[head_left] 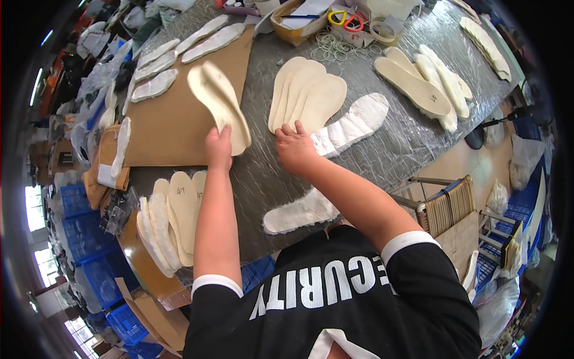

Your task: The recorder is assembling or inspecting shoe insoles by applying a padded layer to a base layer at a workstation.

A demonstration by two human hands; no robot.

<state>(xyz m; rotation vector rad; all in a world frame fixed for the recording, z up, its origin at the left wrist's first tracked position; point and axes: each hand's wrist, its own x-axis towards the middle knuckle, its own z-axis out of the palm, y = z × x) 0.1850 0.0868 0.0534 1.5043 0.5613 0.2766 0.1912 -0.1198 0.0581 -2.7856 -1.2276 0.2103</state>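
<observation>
My left hand (219,148) is closed around the edge of a cream shoe insole (216,96), which it holds up at a tilt above the table. The insole curves along its length, and its raised side edge shows. My right hand (297,151) rests its slightly spread fingers on the narrow ends of several cream insoles (311,90) fanned out on the table; its thumb is hidden. Beside it lies a white fleecy insole (359,122), partly behind the hand. Another fleecy insole (299,216) is close to my body, partly covered by my right forearm.
Brown cardboard (173,128) bears white insoles (154,85) at the left. Another group of insoles (182,200) lies near my left forearm. More insoles (415,87) are at right. Scissors (353,23), rubber bands (338,48) and a box (296,27) sit at the back. A chair (448,206) stands at right.
</observation>
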